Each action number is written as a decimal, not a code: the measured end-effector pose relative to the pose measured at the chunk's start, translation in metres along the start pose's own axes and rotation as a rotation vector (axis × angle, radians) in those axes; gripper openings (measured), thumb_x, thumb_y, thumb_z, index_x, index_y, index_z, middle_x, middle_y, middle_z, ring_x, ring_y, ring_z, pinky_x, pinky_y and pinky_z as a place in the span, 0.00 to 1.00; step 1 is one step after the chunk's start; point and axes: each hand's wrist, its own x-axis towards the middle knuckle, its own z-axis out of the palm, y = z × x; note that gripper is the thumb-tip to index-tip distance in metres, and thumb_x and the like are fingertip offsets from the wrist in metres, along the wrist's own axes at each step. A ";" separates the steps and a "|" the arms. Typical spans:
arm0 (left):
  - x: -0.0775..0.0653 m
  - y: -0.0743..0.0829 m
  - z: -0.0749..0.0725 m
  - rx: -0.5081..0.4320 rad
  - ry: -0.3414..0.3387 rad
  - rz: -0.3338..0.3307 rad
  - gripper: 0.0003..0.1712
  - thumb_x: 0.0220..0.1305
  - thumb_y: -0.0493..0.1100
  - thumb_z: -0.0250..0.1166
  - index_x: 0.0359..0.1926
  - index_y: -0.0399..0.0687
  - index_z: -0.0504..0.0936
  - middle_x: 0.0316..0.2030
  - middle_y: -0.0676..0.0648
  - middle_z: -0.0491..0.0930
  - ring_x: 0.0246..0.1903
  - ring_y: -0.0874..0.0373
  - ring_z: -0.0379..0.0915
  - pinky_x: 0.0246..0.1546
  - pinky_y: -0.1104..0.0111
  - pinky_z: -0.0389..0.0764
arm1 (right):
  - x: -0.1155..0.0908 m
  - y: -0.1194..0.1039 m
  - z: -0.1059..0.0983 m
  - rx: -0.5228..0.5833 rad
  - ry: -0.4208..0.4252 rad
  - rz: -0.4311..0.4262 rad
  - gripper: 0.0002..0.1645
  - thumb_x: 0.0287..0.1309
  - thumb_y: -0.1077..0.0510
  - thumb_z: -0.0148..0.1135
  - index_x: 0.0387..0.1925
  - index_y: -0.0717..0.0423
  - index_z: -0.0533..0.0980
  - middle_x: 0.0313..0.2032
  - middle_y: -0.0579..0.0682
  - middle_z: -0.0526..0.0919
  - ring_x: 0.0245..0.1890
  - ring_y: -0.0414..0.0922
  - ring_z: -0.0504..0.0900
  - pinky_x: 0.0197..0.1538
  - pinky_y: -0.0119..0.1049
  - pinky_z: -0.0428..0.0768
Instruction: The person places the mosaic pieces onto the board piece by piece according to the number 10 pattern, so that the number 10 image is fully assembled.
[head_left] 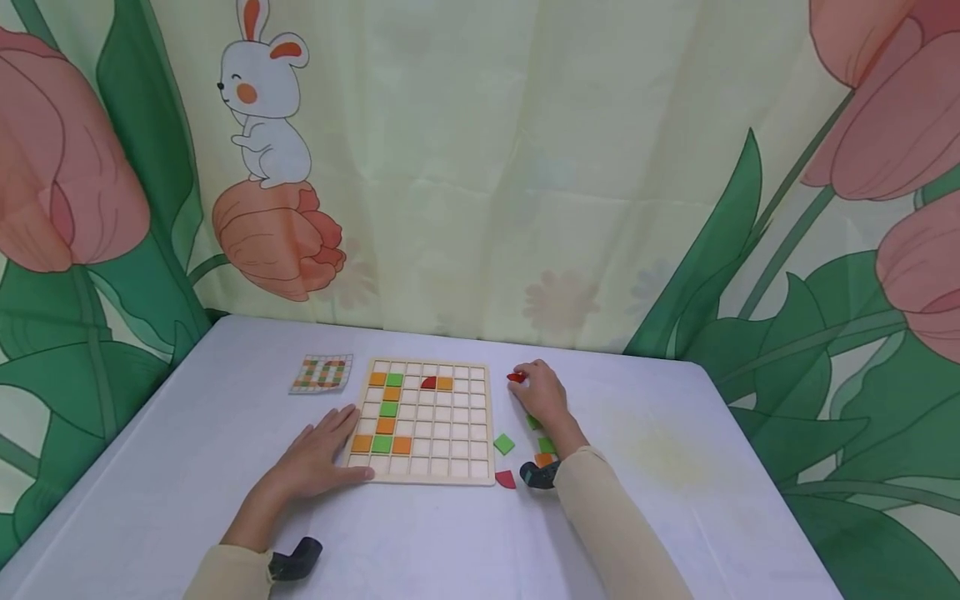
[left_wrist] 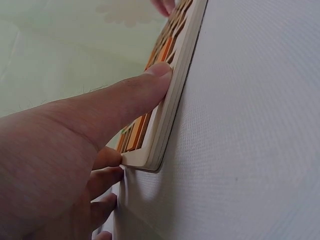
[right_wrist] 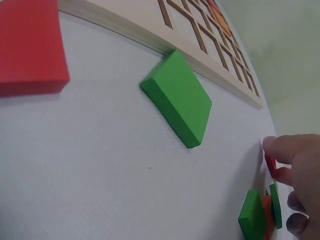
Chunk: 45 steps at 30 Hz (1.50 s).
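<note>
A wooden grid board (head_left: 417, 481) lies on the table, with orange and green square tiles and one red quarter-round tile (head_left: 429, 383) set in its cells. My left hand (head_left: 318, 457) rests at the board's near-left corner, its fingers stretched along the left side. In the left wrist view, the thumb (left_wrist: 125, 97) presses on the board's frame. Beyond the board's right edge, my right hand (head_left: 546, 394) pinches a red tile (head_left: 515, 377) between thumb and finger. The right wrist view shows this red tile (right_wrist: 270, 166) partly hidden by the fingertips.
Right of the board lie a green tile (head_left: 504, 444), a red quarter-round tile (head_left: 506, 479) and an orange tile (head_left: 543, 459). More green tiles (right_wrist: 252, 215) sit under the right hand. A pattern card (head_left: 321, 374) lies left of the board. A printed curtain (head_left: 480, 208) hangs behind the table.
</note>
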 end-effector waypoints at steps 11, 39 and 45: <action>-0.001 -0.001 -0.001 0.000 0.002 0.009 0.62 0.48 0.67 0.70 0.75 0.42 0.52 0.75 0.37 0.49 0.75 0.36 0.39 0.72 0.38 0.42 | -0.009 -0.010 -0.001 0.019 -0.038 -0.021 0.24 0.56 0.51 0.69 0.54 0.52 0.80 0.41 0.50 0.80 0.40 0.45 0.76 0.47 0.39 0.81; -0.001 0.002 -0.001 0.013 0.012 -0.008 0.63 0.46 0.68 0.71 0.75 0.43 0.53 0.75 0.38 0.50 0.75 0.36 0.39 0.72 0.39 0.42 | -0.002 -0.019 0.000 0.030 -0.043 -0.080 0.19 0.57 0.51 0.68 0.49 0.53 0.83 0.43 0.49 0.80 0.43 0.46 0.76 0.53 0.43 0.80; -0.001 0.002 0.000 0.012 0.017 -0.005 0.63 0.46 0.67 0.71 0.74 0.42 0.54 0.75 0.37 0.50 0.75 0.36 0.40 0.72 0.39 0.43 | -0.003 -0.024 0.006 0.102 -0.066 -0.104 0.19 0.56 0.49 0.69 0.48 0.53 0.83 0.44 0.48 0.80 0.46 0.47 0.77 0.56 0.45 0.78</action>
